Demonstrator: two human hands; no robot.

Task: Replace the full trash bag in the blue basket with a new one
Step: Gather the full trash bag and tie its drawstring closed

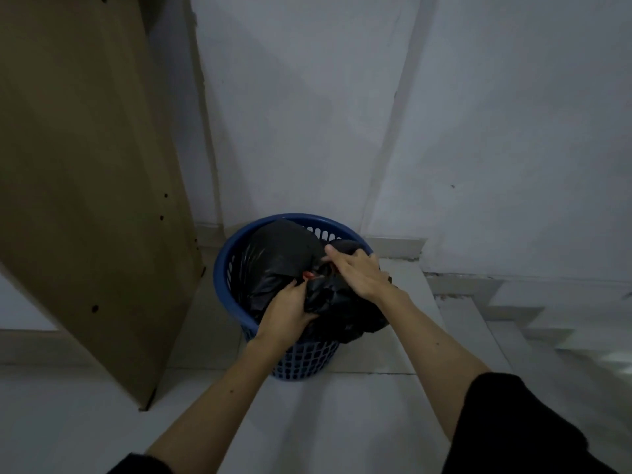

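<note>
A round blue basket (225,268) with a lattice wall stands on the pale floor against the white wall. A black trash bag (277,258) fills it and bulges above the rim; part of the bag hangs over the basket's near right edge. My left hand (289,311) is closed on a bunch of the bag's plastic at the near rim. My right hand (355,270) lies on top of the gathered plastic, fingers curled around it. A small red patch shows between the folds near my hands.
A tall brown board (89,186) leans at the left, its lower corner on the floor close to the basket. Steps (513,323) go down at the right, just past the basket. White walls stand behind.
</note>
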